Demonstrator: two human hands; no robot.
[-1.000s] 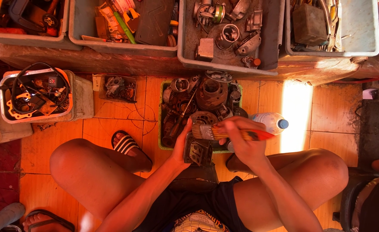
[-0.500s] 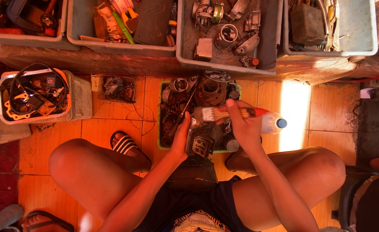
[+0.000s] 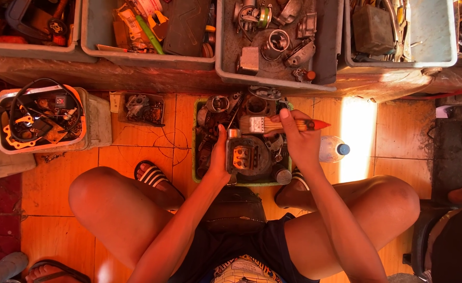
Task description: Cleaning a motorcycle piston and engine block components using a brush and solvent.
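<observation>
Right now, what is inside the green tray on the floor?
The green tray holds greasy metal engine parts. The left hand holds one part; the right hand holds a paintbrush. The tray's bottom is covered.

Worn on the head, pointed almost straight down past chest and knees onto the orange tiled floor point(image 3: 136, 220). Close enough for both thighs to fill the lower half of the frame, with the green tray point(image 3: 195, 157) of engine parts near centre. Above that tray, along the top edge, a row of grey bins point(image 3: 226, 68) seen from overhead, cropped by the frame. Left of the tray, a white tub point(image 3: 92, 118) of cables; right of it, a bright strip of sunlit tile. Far right of the tray, dark and hard to read, possibly a chair. Only one view here, so no overlap with any other.
</observation>
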